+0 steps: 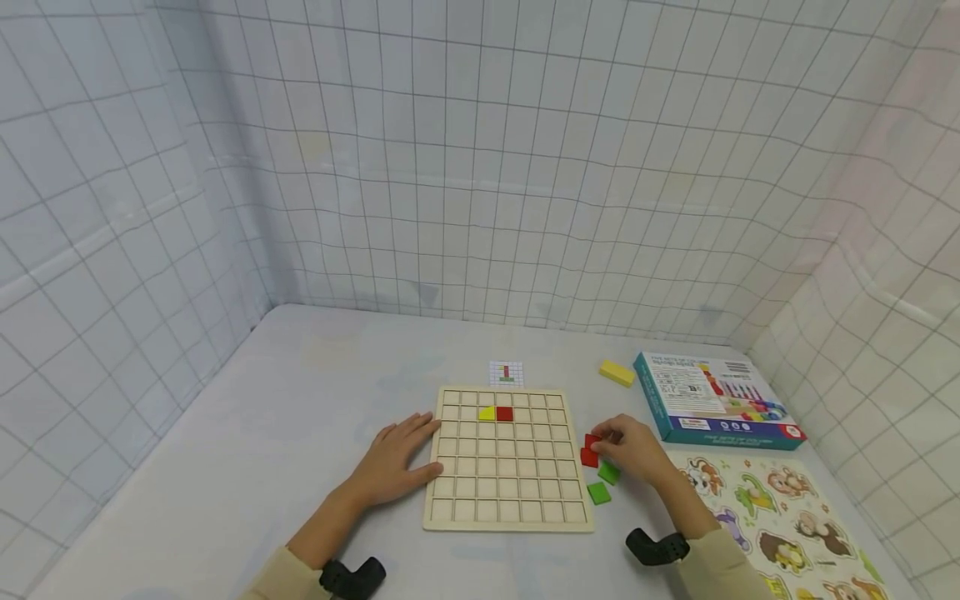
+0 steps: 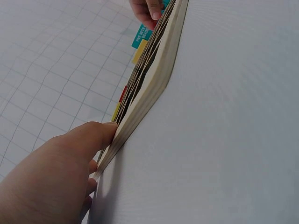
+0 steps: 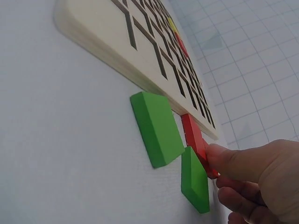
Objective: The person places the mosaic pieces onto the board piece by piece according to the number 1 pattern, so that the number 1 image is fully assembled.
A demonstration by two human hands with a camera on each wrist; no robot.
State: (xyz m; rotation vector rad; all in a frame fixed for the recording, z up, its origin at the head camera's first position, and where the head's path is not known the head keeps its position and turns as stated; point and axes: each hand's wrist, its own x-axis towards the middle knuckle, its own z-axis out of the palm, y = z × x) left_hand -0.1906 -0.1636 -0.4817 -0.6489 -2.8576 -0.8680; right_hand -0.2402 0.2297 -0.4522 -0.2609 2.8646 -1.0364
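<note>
A pale wooden grid board (image 1: 507, 517) lies flat on the table. In its upper rows sit a yellow piece (image 1: 488, 413) and, beside it, a red square tile (image 1: 505, 413). My left hand (image 1: 397, 463) rests along the board's left edge, thumb and fingertips touching it; the left wrist view shows the thumb (image 2: 96, 136) against that side. To the right of the board, my right hand (image 1: 633, 448) pinches the farther red tile (image 1: 592, 441) between thumb and fingers. Another red tile (image 1: 589, 457) and two green tiles (image 1: 599, 493) (image 3: 159, 128) lie close by.
A small pattern card (image 1: 506, 373) lies just beyond the board. Farther right are a yellow block (image 1: 617, 372) and a teal-edged box (image 1: 720, 400). An animal sticker sheet (image 1: 780, 525) lies near the right forearm. White grid-patterned cloth walls surround the table.
</note>
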